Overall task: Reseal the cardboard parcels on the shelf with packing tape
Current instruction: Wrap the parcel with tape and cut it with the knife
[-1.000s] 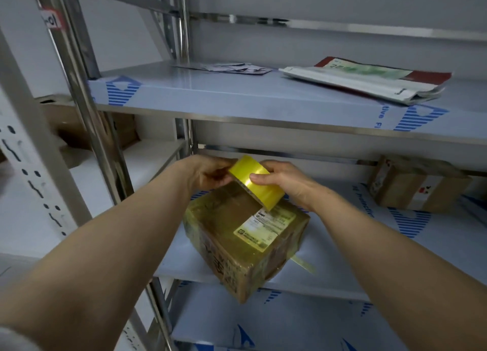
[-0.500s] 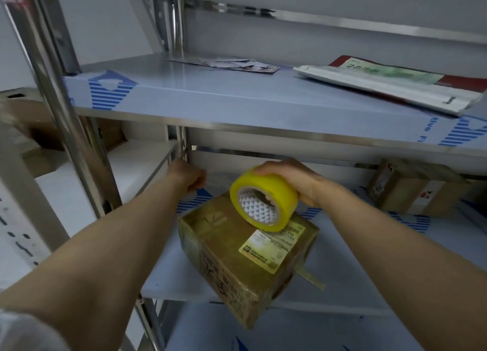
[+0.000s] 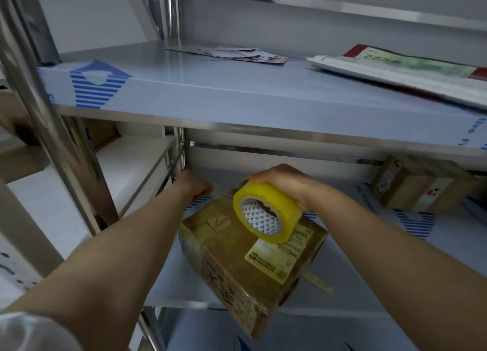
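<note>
Item 1. Tape roll (image 3: 266, 213): yellow packing tape on a white patterned core, tilted with the open core facing the camera. It sits over the top face of the nearer parcel, its lower rim at the shipping label (image 3: 279, 256).

Item 2. Right hand (image 3: 286, 184): placed on the far upper side of the roll, fingers curled over the rim and gripping it.

Item 3. Left hand (image 3: 194, 186): at the parcel's far left corner, fingers curled tight under the palm. A faint clear strip, the tape end (image 3: 224, 192), runs from the roll toward them. They probably pinch it, though the blur leaves this uncertain.

Item 4. Cardboard parcel (image 3: 232, 266): brown, glossy with old tape, set askew on the middle shelf (image 3: 369, 258), its near corner overhanging the front edge. A loose tape strip (image 3: 319, 279) sticks out at its right side.

Item 5. Second parcel (image 3: 421, 190): smaller, brown, at the back right of the same shelf, well apart from the first.

Item 6. Upper shelf (image 3: 237, 92): holds flat mail bags (image 3: 395, 69) at the right and a flat printed packet (image 3: 229, 54) at the back.

Item 7. Steel upright (image 3: 52, 129): at the left, in front of the shelves.
</note>
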`<state>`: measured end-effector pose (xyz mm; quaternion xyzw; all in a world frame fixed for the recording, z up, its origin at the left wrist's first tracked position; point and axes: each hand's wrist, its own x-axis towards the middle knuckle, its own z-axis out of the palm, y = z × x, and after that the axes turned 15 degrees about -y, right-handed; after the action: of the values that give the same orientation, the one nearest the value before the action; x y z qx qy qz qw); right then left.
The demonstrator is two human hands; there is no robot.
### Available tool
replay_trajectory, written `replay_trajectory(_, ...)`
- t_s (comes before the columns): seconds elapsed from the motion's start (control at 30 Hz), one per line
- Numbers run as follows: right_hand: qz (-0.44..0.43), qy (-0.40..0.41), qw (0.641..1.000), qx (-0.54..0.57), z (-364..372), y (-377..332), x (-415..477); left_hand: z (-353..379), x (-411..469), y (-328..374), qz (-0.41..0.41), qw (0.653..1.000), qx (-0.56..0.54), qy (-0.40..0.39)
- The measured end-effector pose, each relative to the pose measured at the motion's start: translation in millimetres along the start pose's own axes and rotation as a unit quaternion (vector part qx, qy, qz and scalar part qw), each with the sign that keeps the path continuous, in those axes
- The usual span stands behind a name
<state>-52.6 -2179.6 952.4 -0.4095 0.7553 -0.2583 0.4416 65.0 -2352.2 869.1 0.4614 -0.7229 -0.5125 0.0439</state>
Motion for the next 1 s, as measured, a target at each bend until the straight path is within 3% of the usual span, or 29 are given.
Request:
replay_trajectory(0.2,0.014,-0.003,1.0,-0.013,0.5,-3.9,-1.0,18.7,9.4,-9.2,0.004,0.998,0.031,-0.057)
replay_trajectory(0.47,0.027,0.003,0.999,-0.033,5.2,-7.7,1.6,24.5,10.2,-6.4,-0.072,0.964,0.242,-0.086)
replay_trajectory(0.57,0.03,0.005,0.999,-0.044,5.5,-9.0,5.3,19.9,19.0,-7.5,-0.033,0.97,0.241,0.003)
replay_trajectory(0.63,0.028,0.004,0.998,-0.055,5.1,-10.2,7.2,21.2,18.7,1.1,0.019,0.981,0.184,0.054)
replay_trajectory(0.77,0.022,0.006,0.998,-0.06,4.4,-9.9,13.2,41.3,2.1,13.2,0.034,0.969,0.237,-0.055)
replay_trajectory(1.0,-0.002,-0.015,1.0,-0.006,0.4,-1.2,17.1,36.8,0.5,1.8,0.069,0.967,0.215,-0.116)
